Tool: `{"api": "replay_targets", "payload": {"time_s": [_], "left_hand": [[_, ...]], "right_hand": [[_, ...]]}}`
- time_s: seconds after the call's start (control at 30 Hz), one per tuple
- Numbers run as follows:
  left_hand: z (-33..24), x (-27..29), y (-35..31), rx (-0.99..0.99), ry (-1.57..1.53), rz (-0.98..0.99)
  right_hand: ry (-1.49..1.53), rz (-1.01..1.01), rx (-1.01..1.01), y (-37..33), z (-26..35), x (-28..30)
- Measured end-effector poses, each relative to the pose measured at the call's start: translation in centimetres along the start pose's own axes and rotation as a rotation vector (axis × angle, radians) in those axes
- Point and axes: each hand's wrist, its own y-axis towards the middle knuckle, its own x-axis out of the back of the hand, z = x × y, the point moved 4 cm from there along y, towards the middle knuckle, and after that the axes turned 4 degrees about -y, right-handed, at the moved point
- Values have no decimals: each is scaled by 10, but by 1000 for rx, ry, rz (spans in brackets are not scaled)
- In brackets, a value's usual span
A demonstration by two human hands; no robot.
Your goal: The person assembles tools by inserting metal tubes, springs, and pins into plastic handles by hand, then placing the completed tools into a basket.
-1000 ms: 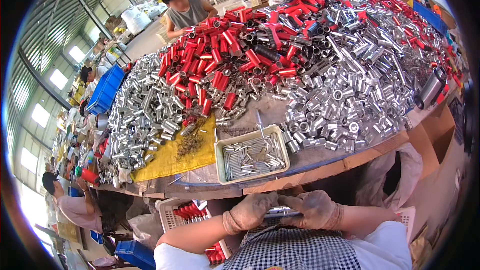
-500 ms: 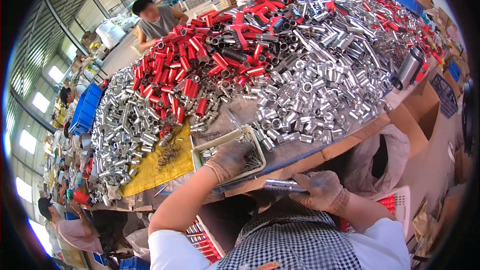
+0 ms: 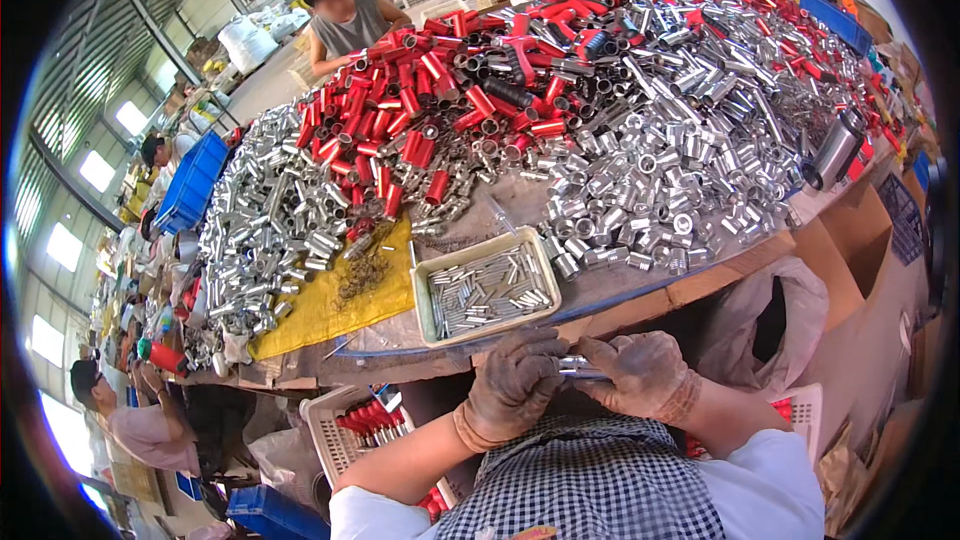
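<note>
My gloved right hand (image 3: 642, 375) is closed round a shiny metal tube (image 3: 582, 368), held level in front of my checked apron. My gloved left hand (image 3: 513, 385) meets the tube's left end with its fingers curled together. Whatever lies between those fingers is hidden. Just beyond my hands, at the table's near edge, stands a cream-coloured tray (image 3: 424, 328) with many small metal pins (image 3: 490, 290) inside.
Heaps of silver metal sleeves (image 3: 640, 180) and red tubes (image 3: 400, 90) cover much of the table. A yellow cloth (image 3: 300, 335) lies left of the tray. White crates (image 3: 325, 430) stand below the edge. One person (image 3: 345, 25) is across the table, another (image 3: 150, 430) at left.
My left hand has come out of the pin tray and moved toward me, to the tube's left end. The right hand still holds the tube. The view has shifted slightly.
</note>
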Motion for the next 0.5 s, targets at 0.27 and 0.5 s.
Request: {"api": "replay_targets", "payload": {"time_s": [0.27, 0.5], "left_hand": [[-3, -7, -8, 51, 439, 287], [0, -6, -8, 176, 405, 422]], "right_hand": [[-78, 59, 41, 1, 11, -1], [-133, 114, 101, 4, 20, -9]]}}
